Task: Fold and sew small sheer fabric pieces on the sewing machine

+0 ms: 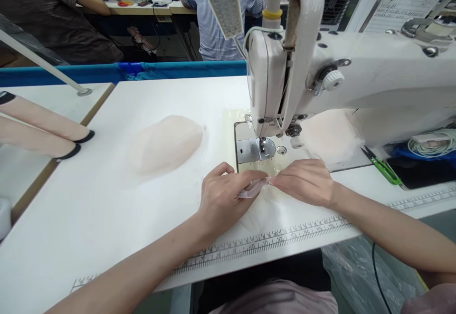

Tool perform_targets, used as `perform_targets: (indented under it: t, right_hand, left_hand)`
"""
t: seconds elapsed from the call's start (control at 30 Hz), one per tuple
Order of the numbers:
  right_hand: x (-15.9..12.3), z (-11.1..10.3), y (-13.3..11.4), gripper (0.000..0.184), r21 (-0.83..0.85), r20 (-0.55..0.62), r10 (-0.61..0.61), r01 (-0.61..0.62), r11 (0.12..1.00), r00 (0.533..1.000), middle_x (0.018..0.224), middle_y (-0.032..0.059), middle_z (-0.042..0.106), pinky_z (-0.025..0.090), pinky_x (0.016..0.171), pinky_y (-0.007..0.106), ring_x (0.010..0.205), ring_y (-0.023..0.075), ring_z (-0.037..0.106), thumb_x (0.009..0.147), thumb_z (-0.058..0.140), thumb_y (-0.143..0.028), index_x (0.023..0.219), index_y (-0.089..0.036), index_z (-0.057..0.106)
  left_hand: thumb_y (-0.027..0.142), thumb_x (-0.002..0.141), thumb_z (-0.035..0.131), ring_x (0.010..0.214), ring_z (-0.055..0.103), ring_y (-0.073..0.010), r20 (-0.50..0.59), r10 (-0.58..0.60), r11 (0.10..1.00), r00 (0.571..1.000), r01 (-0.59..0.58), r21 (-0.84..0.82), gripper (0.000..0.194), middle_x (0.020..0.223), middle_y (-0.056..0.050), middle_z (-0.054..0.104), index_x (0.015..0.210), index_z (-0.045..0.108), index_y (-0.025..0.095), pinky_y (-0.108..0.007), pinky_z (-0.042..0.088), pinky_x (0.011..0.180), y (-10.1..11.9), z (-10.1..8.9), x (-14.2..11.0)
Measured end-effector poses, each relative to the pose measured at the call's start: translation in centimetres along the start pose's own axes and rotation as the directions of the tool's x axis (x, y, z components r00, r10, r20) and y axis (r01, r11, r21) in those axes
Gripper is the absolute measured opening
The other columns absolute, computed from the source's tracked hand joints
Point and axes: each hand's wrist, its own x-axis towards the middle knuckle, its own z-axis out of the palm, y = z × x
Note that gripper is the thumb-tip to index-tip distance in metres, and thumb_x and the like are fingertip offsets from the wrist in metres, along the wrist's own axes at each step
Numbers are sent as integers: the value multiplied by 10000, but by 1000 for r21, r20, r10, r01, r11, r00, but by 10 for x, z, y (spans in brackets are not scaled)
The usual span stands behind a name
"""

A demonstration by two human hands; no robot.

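My left hand (223, 195) and my right hand (306, 181) meet on the white table (107, 209), just in front of the sewing machine's needle plate (256, 150). Both pinch a small, sheer pale-pink fabric piece (253, 188) between their fingertips. The white sewing machine (342, 81) rises behind my hands, its presser foot (262, 147) a short way beyond the fabric piece. A stack of pale-pink sheer fabric (167, 143) lies to the left of the machine.
More pink fabric (331, 136) sits under the machine arm. Green-handled snips (383, 167) lie to the right. A printed ruler (285, 235) runs along the table's front edge. Stocking-covered forms with black tips (42, 131) lie at left. Other people work at a far bench.
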Motion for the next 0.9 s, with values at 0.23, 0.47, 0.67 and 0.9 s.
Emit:
perform_targets:
  t: [0.23,0.47,0.67,0.9]
  right_hand:
    - [-2,0,0,80,14,28,8,-9,1000,1000,753,25,716,546,551,231,659,118,657,858,635,-102,926,-143,646]
    - [-3,14,-2,110,123,221,340,-372,920,914,722,2,699,475,517,210,589,89,618,919,574,-176,850,-141,652]
    - [2,19,2,130,-61,342,575,-593,803,744,635,-42,643,358,486,218,544,81,544,854,600,-165,753,-182,680]
    - [8,18,5,115,-69,385,700,-737,672,602,522,-72,521,347,520,224,508,69,474,827,636,-183,723,-193,685]
  left_hand:
    - [206,865,628,485,479,-99,137,-189,975,972,202,-89,92,588,69,669,877,703,259,-262,404,546,1,-3,0]
    - [285,869,622,411,341,-98,246,-269,963,931,262,62,126,457,85,573,769,692,255,-341,360,654,-7,5,3]
    - [282,773,712,949,602,-247,251,-363,914,897,291,283,519,1116,-92,664,1234,499,174,-397,385,825,-1,5,9]
    - [94,868,571,1063,556,-246,273,104,833,956,-234,501,255,1125,-57,685,1107,631,161,-410,364,906,12,4,-3]
